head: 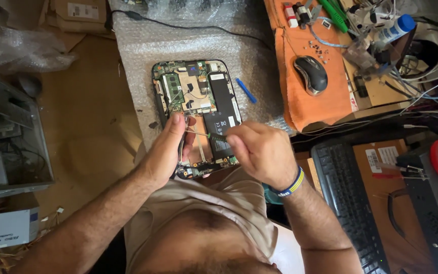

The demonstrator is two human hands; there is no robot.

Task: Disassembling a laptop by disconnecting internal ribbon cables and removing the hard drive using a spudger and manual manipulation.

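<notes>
Far left: grey metal case, cut off by the frame edge; crumpled clear plastic above it
Tabletop: brown tabletop under a sheet of bubble wrap
Left hand: fingers curled round the lower left edge of the opened tablet, thumb on its inside
Opened tablet: back cover off, lying flat on the bubble wrap, near end at the person's lap; green circuit board and black battery bare
Handling: probably light and stiff but fragile inside; best held by the outer rim, clear of the board
Right hand: fingers pinching a thin screwdriver, tip over the battery's lower left
Hard to tell: tip contact point; tablet's near edge behind the hands
Right: blue pry tool, mouse on orange cloth, black keyboard
</notes>
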